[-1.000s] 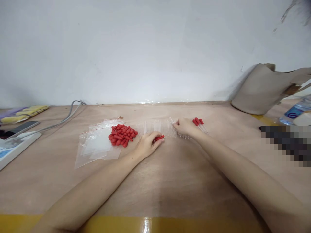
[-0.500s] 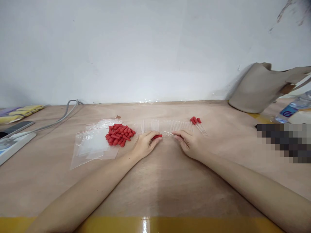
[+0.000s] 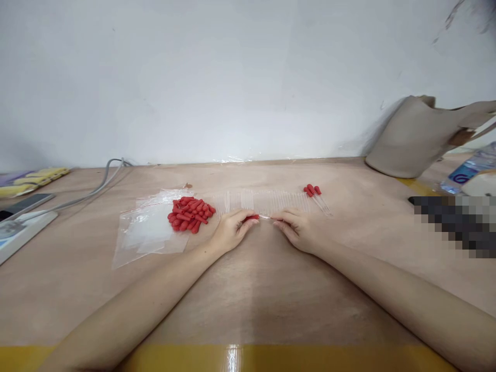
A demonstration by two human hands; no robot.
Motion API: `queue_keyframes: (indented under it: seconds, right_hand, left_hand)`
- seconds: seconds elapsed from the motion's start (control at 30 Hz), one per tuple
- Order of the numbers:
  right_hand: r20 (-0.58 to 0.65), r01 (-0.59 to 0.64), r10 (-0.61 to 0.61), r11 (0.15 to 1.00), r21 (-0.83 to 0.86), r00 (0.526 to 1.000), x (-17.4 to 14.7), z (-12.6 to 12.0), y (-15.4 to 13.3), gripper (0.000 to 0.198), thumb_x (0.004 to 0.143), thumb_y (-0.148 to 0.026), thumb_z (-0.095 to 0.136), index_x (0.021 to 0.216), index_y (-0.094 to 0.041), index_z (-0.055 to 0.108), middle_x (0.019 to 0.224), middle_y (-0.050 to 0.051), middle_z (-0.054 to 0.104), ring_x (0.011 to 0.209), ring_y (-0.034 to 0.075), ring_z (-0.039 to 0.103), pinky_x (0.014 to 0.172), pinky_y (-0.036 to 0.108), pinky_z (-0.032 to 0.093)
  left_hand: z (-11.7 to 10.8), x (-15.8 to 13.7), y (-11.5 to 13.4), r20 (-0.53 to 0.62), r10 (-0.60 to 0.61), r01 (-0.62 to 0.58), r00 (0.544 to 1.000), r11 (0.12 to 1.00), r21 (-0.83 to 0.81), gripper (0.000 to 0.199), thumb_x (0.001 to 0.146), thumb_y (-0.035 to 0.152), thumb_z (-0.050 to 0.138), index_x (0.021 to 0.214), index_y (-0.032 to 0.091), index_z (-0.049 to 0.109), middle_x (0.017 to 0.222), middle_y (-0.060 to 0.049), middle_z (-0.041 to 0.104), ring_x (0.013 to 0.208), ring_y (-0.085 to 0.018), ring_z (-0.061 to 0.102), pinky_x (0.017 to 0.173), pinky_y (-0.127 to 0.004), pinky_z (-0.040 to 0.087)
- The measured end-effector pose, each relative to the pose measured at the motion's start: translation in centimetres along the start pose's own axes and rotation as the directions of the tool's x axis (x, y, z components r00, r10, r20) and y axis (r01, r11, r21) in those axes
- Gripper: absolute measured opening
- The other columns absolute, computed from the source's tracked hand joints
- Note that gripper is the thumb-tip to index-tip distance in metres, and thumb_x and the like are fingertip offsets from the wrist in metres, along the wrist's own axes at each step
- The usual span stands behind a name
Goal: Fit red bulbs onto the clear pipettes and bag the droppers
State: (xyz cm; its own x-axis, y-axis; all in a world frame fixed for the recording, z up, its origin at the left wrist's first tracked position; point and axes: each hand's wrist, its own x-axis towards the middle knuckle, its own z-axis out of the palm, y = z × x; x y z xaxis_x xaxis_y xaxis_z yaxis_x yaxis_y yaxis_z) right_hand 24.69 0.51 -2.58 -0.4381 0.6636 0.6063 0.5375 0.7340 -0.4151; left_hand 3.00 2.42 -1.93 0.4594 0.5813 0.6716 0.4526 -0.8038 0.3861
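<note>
Desk (image 3: 248, 289) stretches before me, bearing clear bags (image 3: 135, 232), a row of clear tubes (image 3: 284, 200) and, overlapping the bags, a heap of red bulbs (image 3: 189, 213), while the left hand (image 3: 231, 230) pinches one red bulb (image 3: 253, 217) and the right hand (image 3: 300, 230) grips a slender tube (image 3: 265, 217), its end at that bulb's mouth.

I see this through a single camera worn on the person's head, facing forward and down from the near side of the table (image 3: 248, 299). The left forearm (image 3: 143, 305) enters at the lower left and the right forearm (image 3: 387, 289) at the lower right; both hands (image 3: 232, 230) (image 3: 300, 230) sit near the frame's centre, fairly small in my wide view. The wall (image 3: 248, 77) fills the upper part, and a yellow strip (image 3: 186, 359) crosses the bottom, nearest the lens.
</note>
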Motion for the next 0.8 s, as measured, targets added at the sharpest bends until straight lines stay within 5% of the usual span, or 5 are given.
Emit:
queue_keyframes:
  seconds: [0.23,0.5,0.8]
  right_hand:
    - [-0.004,0.050,-0.050,0.996,0.070,0.999,-0.1,0.5,1.4,0.021,0.089,-0.024,0.046,0.098,-0.022,0.065,0.079,0.004,0.061,0.072,0.014,0.056,0.067,0.028,0.042]
    - [0.091,0.111,-0.098,0.981,-0.159,0.991,-0.2,0.0,1.4,0.022,0.089,-0.024,0.046,0.095,-0.022,0.066,0.070,0.001,0.058,0.063,0.011,0.052,0.067,0.029,0.034]
    - [0.055,0.161,-0.154,0.972,-0.171,0.987,-0.3,0.3,1.1,0.024,0.090,-0.023,0.042,0.089,-0.017,0.065,0.071,0.003,0.060,0.065,0.013,0.053,0.063,0.027,0.039]
  left_hand:
    - [-0.3,0.0,0.2,0.087,-0.013,0.022,0.996,0.994,-0.105,0.014,0.086,0.021,0.052,0.090,0.015,0.063,0.084,-0.004,0.068,0.075,-0.013,0.062,0.070,-0.023,0.049]
    - [-0.5,-0.2,0.5,0.226,0.000,0.016,0.974,0.997,-0.069,0.014,0.086,0.022,0.052,0.089,0.017,0.065,0.085,-0.002,0.069,0.077,-0.012,0.063,0.072,-0.022,0.048]
    - [-0.2,-0.2,0.4,0.214,-0.002,0.006,0.977,1.000,-0.018,0.017,0.086,0.026,0.053,0.091,0.017,0.066,0.083,-0.002,0.069,0.074,-0.013,0.063,0.069,-0.023,0.048]
